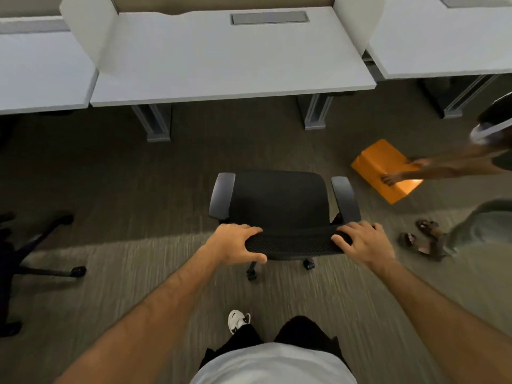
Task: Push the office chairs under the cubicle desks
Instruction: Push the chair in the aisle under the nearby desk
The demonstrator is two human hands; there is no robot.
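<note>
Both hands, left hand (235,243) and right hand (363,242), clamp the chair (279,202) backrest ends; your desk (232,65) opening lies straight ahead, seat facing it squarely.

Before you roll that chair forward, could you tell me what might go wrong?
1. The armrests may catch the desk edge; their height against it is unclear.
2. Another person's hands work an orange envelope on the floor nearby; drifting right could hit them.
3. Sandals lie close on the right.
</note>
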